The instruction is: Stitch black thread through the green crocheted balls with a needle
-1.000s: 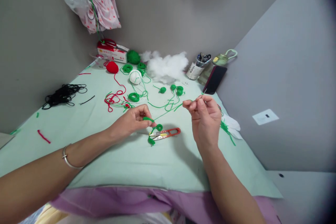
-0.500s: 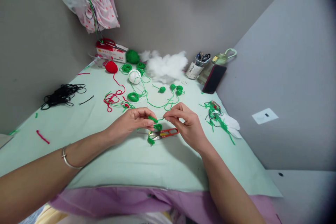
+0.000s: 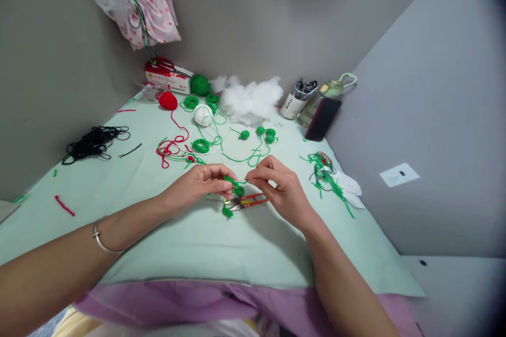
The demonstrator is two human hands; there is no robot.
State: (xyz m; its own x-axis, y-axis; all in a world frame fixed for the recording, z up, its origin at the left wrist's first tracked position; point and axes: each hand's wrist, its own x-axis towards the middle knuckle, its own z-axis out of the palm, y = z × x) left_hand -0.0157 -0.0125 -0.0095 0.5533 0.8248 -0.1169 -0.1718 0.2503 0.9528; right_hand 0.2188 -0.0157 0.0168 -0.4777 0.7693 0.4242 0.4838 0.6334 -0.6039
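My left hand (image 3: 200,185) pinches a small green crocheted piece (image 3: 230,180) above the pale green table (image 3: 158,221). My right hand (image 3: 279,187) is closed in a pinch right beside it, fingertips at the green yarn strand coming off that piece; whether a needle is in them is too small to tell. Red-handled thread snips (image 3: 247,201) lie just under both hands, with a small green yarn bit (image 3: 227,212) beside them.
Green yarn rings (image 3: 201,145), red yarn (image 3: 169,100), a white ball (image 3: 203,115), white stuffing (image 3: 250,99), a cup of tools (image 3: 294,100), a phone (image 3: 323,118), a green scrap pile (image 3: 326,171) and black cord (image 3: 95,142) lie around. Walls close in on three sides.
My right hand came down and left from a raised pull of the yarn to meet my left hand at the green piece. The left hand stayed nearly still.
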